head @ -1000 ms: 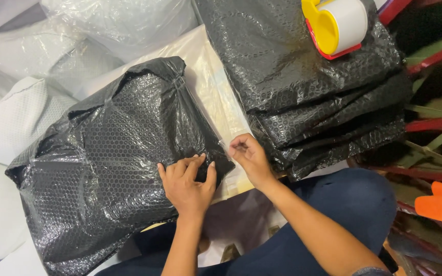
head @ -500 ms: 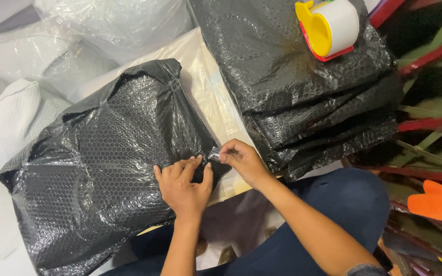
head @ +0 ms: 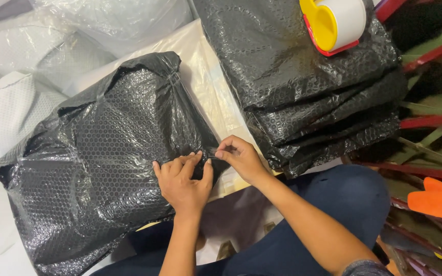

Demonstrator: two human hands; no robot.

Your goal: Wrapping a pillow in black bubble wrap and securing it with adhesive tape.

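Cluttered packing spot: pale plastic sheet (head: 208,87) underneath, clear bubble wrap (head: 103,20) behind, red rack bars (head: 431,122) on the right. Left hand (head: 182,181) lies flat, palm down, fingers spread, pressing the near edge of the black bubble-wrapped parcel (head: 103,153). Right hand (head: 239,158) is curled, thumb and fingertips pinching a bit of clear tape or film at that edge, just beside the left. Parcel lies across the lap, long axis running lower left to upper right. Stack of black parcels (head: 308,97) to the right carries a yellow tape dispenser (head: 333,23).
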